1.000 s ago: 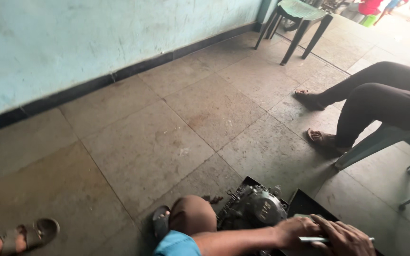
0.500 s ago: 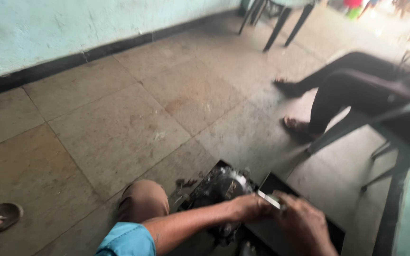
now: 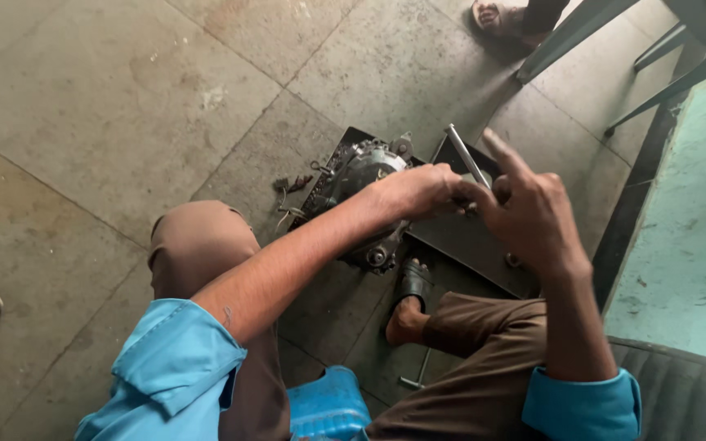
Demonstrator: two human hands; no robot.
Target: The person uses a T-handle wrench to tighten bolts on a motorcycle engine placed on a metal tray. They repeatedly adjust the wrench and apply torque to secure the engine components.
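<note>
A greasy metal engine part (image 3: pixel 367 167) sits on a dark tray (image 3: pixel 471 245) on the stone floor in front of me. My left hand (image 3: pixel 414 189) reaches over it, fingers closed near the base of a thin silver metal rod (image 3: pixel 466 155). My right hand (image 3: pixel 529 204) is beside it, thumb and fingers pinched on the same rod, index finger raised. The rod's lower end is hidden between both hands. My knees in brown trousers frame the tray, and my sandalled foot (image 3: pixel 408 298) rests against it.
A blue plastic stool (image 3: pixel 328 408) is under me. A small metal tool (image 3: pixel 414 371) lies on the floor by my foot. Another person's sandalled foot (image 3: pixel 496 18) and chair legs (image 3: pixel 565 41) are at the top right. A green-topped surface (image 3: pixel 692 220) stands on the right.
The view has tilted down and closer to my hands. Both hands have come together on the rod above the engine part, and the seated person is mostly out of view.
</note>
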